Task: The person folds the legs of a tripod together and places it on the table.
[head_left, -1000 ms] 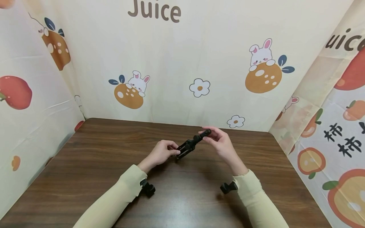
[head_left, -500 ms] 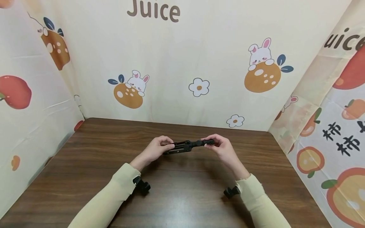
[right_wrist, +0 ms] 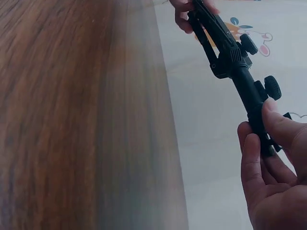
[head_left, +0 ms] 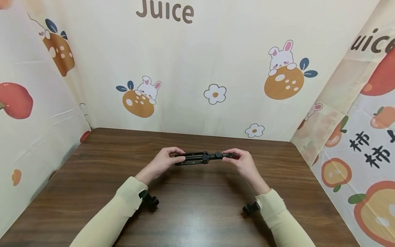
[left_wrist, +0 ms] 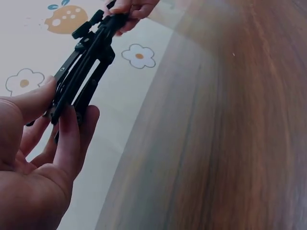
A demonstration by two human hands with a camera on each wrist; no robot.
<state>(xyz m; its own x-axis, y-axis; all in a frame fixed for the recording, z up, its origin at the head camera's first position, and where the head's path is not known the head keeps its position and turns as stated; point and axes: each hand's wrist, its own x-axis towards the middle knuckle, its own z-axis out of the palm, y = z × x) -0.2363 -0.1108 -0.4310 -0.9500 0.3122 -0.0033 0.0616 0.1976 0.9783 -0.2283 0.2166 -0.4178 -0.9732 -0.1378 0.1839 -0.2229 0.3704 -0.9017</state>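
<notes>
A small black tripod (head_left: 197, 158) with its legs folded together lies level between my two hands, above the back half of the table. My left hand (head_left: 162, 162) pinches the foot ends of the legs between thumb and fingers. At the other end, my right hand (head_left: 243, 164) grips the head of the tripod (right_wrist: 256, 117). Two round knobs stick out from the tripod's side in the right wrist view, the nearer knob (right_wrist: 272, 88) close to my right thumb. In the left wrist view the legs (left_wrist: 79, 84) run from my left fingers up toward my right hand.
The dark brown wooden table (head_left: 197, 206) spreads under both forearms. Behind it hangs a cream curtain (head_left: 185, 61) printed with rabbits, fruit and flowers, and more printed cloth closes off both sides. A black wrist camera (head_left: 149, 199) is strapped to my left wrist, another (head_left: 251, 208) to my right.
The tripod has turned from slanting up to the right to nearly level. My left hand has moved left and slightly up with the legs; my right hand has lowered and shifted right with the head.
</notes>
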